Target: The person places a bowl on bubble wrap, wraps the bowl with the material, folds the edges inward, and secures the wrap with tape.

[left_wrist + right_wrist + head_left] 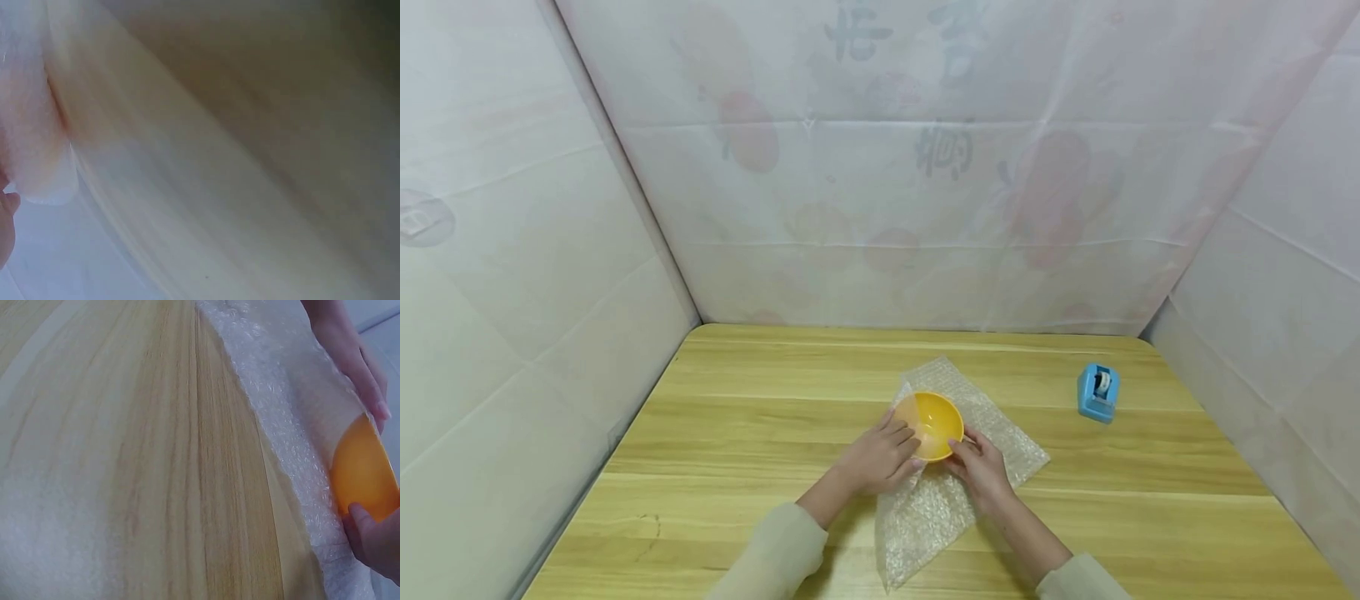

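Note:
A yellow bowl (942, 414) rests on a sheet of bubble wrap (925, 517), its open side up. One flap of the wrap lies over the bowl's left part. My left hand (880, 457) holds this flap against the bowl's left rim, fingers over the edge. On the opposite side, my right hand (983, 468) grips the bowl's rim, thumb at the inner edge. The right wrist view shows the bowl's orange-yellow inside (362, 472) partly behind the translucent wrap (275, 381). At the left wrist view's edge, wrap (37, 131) covers the bowl's side.
A blue tape dispenser (1098, 393) with a roll of tape stands at the right on the wooden table (737, 400). Pale cloth walls (887, 208) rise behind the table and along both sides.

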`<state>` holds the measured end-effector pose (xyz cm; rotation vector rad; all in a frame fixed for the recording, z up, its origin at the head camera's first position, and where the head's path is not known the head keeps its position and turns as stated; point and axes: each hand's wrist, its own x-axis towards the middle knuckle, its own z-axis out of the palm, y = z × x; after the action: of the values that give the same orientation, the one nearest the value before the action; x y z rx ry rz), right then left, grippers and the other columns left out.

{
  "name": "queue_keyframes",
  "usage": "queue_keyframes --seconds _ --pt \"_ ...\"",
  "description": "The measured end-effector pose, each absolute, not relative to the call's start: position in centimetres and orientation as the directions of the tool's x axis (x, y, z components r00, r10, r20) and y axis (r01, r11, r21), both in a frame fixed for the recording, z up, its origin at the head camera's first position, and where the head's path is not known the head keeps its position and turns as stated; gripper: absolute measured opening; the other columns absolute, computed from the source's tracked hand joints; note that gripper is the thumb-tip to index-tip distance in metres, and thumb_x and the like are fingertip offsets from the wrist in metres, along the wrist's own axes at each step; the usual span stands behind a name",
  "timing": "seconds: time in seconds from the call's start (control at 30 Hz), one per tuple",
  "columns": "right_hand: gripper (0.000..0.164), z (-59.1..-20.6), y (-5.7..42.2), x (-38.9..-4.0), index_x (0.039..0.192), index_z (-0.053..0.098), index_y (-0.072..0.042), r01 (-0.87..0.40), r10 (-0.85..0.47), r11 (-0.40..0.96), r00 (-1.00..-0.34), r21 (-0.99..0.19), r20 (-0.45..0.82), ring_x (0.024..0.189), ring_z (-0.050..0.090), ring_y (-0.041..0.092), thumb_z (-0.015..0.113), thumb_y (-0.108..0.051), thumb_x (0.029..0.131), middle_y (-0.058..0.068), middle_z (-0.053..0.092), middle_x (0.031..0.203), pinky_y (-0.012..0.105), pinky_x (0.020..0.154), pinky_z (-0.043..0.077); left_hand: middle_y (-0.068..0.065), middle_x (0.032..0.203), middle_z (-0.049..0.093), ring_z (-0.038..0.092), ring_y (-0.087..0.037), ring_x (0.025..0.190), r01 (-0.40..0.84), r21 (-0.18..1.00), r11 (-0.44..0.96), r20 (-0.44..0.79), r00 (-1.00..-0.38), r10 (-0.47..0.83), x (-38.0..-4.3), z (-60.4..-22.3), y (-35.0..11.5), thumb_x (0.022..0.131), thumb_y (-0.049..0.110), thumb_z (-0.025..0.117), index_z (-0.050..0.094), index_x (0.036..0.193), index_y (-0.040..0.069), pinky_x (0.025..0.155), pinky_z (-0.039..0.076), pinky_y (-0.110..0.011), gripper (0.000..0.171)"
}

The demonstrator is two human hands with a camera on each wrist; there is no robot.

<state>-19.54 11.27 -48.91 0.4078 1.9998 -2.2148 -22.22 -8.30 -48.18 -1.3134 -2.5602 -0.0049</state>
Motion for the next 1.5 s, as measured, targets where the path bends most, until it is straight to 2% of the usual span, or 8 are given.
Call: queue_keyframes --seconds 0.33,0.8,0.9,1.0,1.13,1.23,1.3,1.5 --pt "0.052 -49.1 11.3 -19.7 0.139 0.032 0.004 0.279 0.082 -0.115 -0.954 -0.954 -0.289 0.089 0.062 0.009 0.053 -0.010 0.093 0.017 0.054 0.120 0.028 0.085 0.054 0.002 0.108 0.066 0.055 -0.015 0.110 0.779 -0.137 0.612 0.206 -0.582 0.786 -22.5 -48.3 -7.6 0.099 0.041 0.032 0.065 0.104 0.016 0.112 0.030 -0.043 0.042" --pt "0.053 -48.8 12.2 -19.7 0.137 0.034 0.003 0.269 0.069 -0.117 -0.958 -0.956 -0.278 0.088 0.063 0.012 0.056 -0.013 0.092 0.014 0.057 0.115 0.029 0.084 0.054 0.005 0.102 0.068 0.057 -0.015 0.106 0.760 -0.135 0.636 0.168 -0.615 0.770 -22.4 -48.3 -7.1 0.098 0.046 0.032 0.068 0.096 0.020 0.111 0.031 -0.043 0.044" --pt "0.049 -48.4 13.2 -19.9 0.135 0.039 0.002 0.216 0.119 0.029 -0.970 -0.976 -0.211 0.087 0.062 0.008 0.056 -0.014 0.091 0.020 0.056 0.118 0.027 0.080 0.055 0.004 0.101 0.068 0.057 -0.015 0.106 0.758 -0.141 0.637 0.169 -0.615 0.770 -22.4 -48.2 -7.0 0.098 0.046 0.033 0.068 0.094 0.019 0.111 0.031 -0.043 0.044" --pt "0.043 -47.8 14.5 -20.1 0.129 0.047 0.003 0.110 0.196 0.263 -0.979 -0.958 -0.059 0.091 0.061 0.011 0.058 -0.011 0.089 0.024 0.057 0.121 0.018 0.077 0.053 0.004 0.102 0.068 0.057 -0.016 0.108 0.755 -0.151 0.638 0.162 -0.618 0.769 -22.3 -48.1 -7.0 0.098 0.046 0.033 0.067 0.095 0.019 0.111 0.031 -0.043 0.044" --pt "0.042 -47.4 16.6 -19.9 0.127 0.049 0.003 0.020 0.208 0.479 -0.974 -0.877 0.091 0.110 0.055 0.031 0.060 -0.011 0.089 0.025 0.055 0.125 0.031 0.091 0.048 0.004 0.102 0.068 0.057 -0.016 0.108 0.754 -0.158 0.638 0.156 -0.619 0.770 -22.3 -48.0 -7.0 0.098 0.046 0.033 0.067 0.096 0.019 0.111 0.031 -0.044 0.044" --pt "0.046 -47.5 18.5 -19.8 0.130 0.046 0.004 0.011 0.171 0.573 -0.980 -0.820 0.106 0.121 0.044 0.043 0.058 -0.013 0.090 0.027 0.049 0.130 0.053 0.099 0.040 0.005 0.101 0.068 0.057 -0.015 0.106 0.755 -0.160 0.636 0.156 -0.617 0.771 -22.2 -48.0 -7.1 0.098 0.046 0.033 0.068 0.096 0.020 0.111 0.031 -0.043 0.044" --pt "0.047 -47.8 19.7 -19.6 0.131 0.044 0.006 0.019 0.154 0.624 -0.983 -0.781 0.100 0.122 0.041 0.047 0.058 -0.012 0.089 0.031 0.046 0.131 0.058 0.100 0.036 0.006 0.100 0.068 0.057 -0.014 0.105 0.754 -0.162 0.637 0.157 -0.618 0.771 -22.3 -48.0 -7.1 0.098 0.047 0.033 0.068 0.095 0.020 0.111 0.031 -0.043 0.044" --pt "0.050 -48.7 22.0 -19.4 0.131 0.041 0.011 0.115 0.165 0.685 -0.986 -0.720 -0.001 0.115 0.045 0.049 0.055 -0.011 0.089 0.036 0.045 0.128 0.057 0.094 0.042 0.007 0.100 0.068 0.057 -0.014 0.106 0.750 -0.163 0.641 0.150 -0.623 0.768 -22.3 -48.1 -6.9 0.098 0.047 0.032 0.068 0.095 0.020 0.111 0.031 -0.043 0.045"
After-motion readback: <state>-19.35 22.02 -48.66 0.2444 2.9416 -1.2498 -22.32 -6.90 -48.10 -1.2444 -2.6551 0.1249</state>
